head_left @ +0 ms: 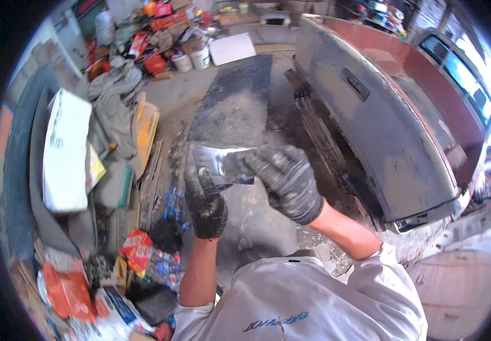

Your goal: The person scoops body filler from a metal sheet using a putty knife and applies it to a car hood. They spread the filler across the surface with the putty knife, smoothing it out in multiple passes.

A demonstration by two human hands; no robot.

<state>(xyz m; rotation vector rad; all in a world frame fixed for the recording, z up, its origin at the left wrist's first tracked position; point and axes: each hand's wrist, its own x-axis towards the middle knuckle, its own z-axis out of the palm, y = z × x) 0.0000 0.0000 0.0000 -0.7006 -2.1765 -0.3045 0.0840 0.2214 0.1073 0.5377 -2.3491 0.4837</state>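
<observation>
In front of my chest is a putty knife with a broad, shiny metal blade (214, 161). My right hand (291, 184), in a dust-smeared black glove, is closed round its handle end, and the blade points left. My left hand (206, 206), gloved the same way, is upright at the blade's left end with its fingers bent against it. Below the blade shows a dark flat edge (237, 182); I cannot tell whether this is a second scraper in my left hand. Motion blurs the blade and the right-hand fingers.
To the right stands a detached-looking pickup bed (365, 122) with patchy grey and beige filler. A dark mat (231, 108) lies ahead on the floor. On the left are a white box (66, 150), a yellow panel (146, 133) and heaped bags and bottles. White buckets (200, 57) stand farther back.
</observation>
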